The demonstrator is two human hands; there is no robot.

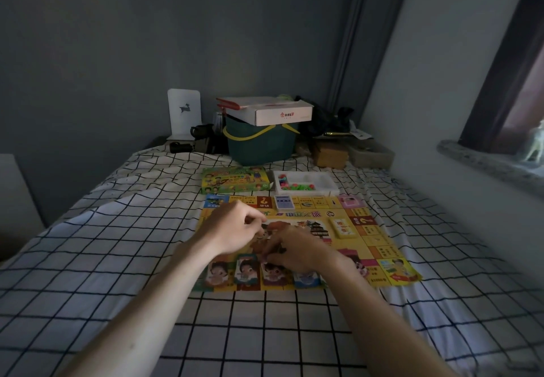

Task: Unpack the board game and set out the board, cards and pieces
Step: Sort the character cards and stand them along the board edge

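The yellow game board [379, 247] lies flat on the bed. Along its near edge stands a row of character cards [246, 271]. My right hand [297, 248] hovers low over the board's middle and pinches the top edge of the purple-framed character card [273, 274]. My left hand [232, 226] is just left of it, with fingers curled towards the thumb; what it holds is hidden. A blue card deck [284, 202], a pink deck [349, 201] and a yellow deck [343, 228] rest on the board. The green game box [235, 183] and a white tray of coloured pieces [304, 186] sit beyond it.
The bed has a black-and-white checked sheet [265, 332]. At its head stand a green basket [260, 144] with a white carton [273, 110] on top, a white stand [184, 114] and dark clutter. A wall and window sill [485, 164] run along the right.
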